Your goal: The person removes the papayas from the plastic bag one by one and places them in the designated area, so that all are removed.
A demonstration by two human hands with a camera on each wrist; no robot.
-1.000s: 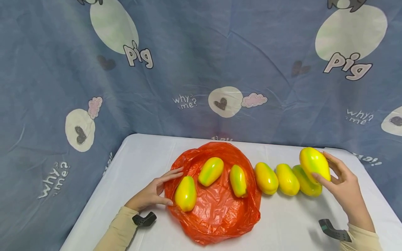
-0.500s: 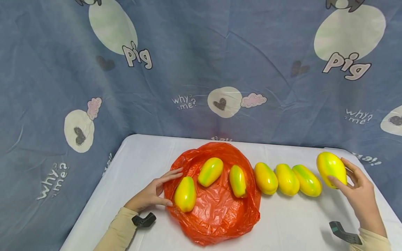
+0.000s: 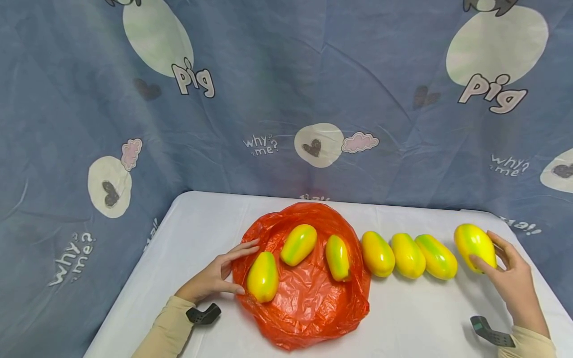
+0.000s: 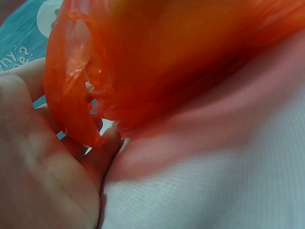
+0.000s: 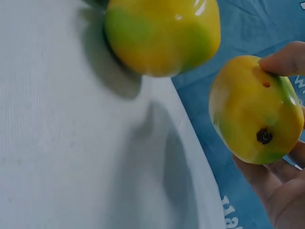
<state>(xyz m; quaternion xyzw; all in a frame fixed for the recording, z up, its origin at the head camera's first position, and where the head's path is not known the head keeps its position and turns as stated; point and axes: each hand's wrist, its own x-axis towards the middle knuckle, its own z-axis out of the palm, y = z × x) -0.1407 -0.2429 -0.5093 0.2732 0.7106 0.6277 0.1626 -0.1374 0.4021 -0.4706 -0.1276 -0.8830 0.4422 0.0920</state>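
Observation:
My right hand (image 3: 512, 276) grips a glossy yellow-green papaya (image 3: 475, 247) at the table's right side, thumb in front and fingers behind. The right wrist view shows the end of this papaya (image 5: 255, 109), with a dark stem scar; whether it touches the table I cannot tell. To its left, three papayas (image 3: 436, 257) lie in a row. A red plastic bag (image 3: 309, 308) stands with its mouth wide, three papayas (image 3: 262, 277) inside. My left hand (image 3: 215, 276) touches the bag's left rim with extended fingers and thumb apart; bag film partly hides the fingertips in the left wrist view.
A white-covered table (image 3: 416, 318) bears everything. Behind it and at the left hangs a blue printed curtain (image 3: 250, 99). The leftmost papaya of the row (image 3: 378, 254) lies against the bag's right side. Black wrist devices (image 3: 203, 314) sit at both cuffs.
My right hand has carried its papaya rightward, from over the row's right end to beside it, then slightly lower. The left hand and bag stay in place.

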